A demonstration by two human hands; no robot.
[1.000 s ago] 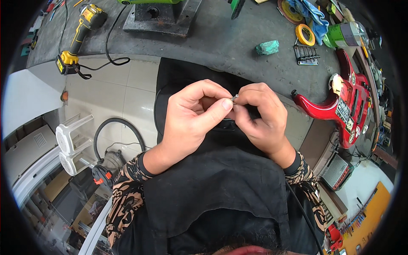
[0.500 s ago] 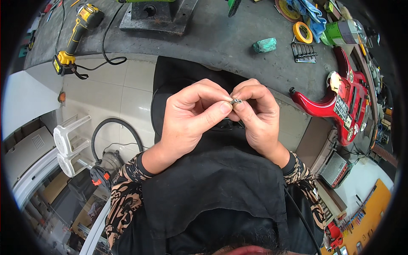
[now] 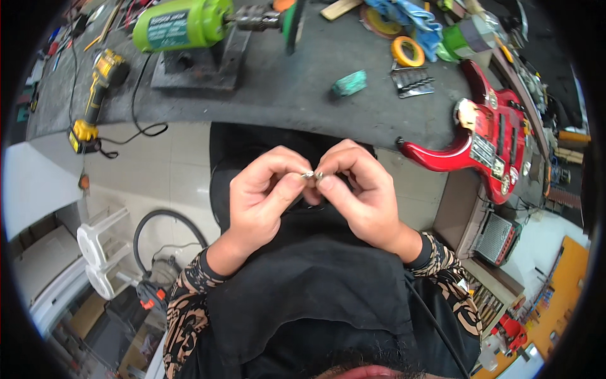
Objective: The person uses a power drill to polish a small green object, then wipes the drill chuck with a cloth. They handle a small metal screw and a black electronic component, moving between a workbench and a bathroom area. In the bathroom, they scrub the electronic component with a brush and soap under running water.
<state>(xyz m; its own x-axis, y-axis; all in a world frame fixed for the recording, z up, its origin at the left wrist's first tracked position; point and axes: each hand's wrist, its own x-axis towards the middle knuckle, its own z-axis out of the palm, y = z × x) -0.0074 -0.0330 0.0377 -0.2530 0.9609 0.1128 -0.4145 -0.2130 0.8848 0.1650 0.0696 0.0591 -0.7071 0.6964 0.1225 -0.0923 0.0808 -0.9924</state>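
Both hands (image 3: 255, 197) (image 3: 371, 197) now farther apart

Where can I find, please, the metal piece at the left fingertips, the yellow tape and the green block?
Metal piece (image 3: 308, 174): head view, on its visible shiny part.
Yellow tape (image 3: 408, 63): head view, on the ring's lower part.
Green block (image 3: 350, 83): head view, on its middle.

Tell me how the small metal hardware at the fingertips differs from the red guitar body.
The metal hardware is tiny; the guitar body is far larger. The metal hardware is silvery, while the guitar body is red with stickers. The metal hardware is pinched between the left hand and right hand; the guitar body rests on the workbench. Both look shiny.
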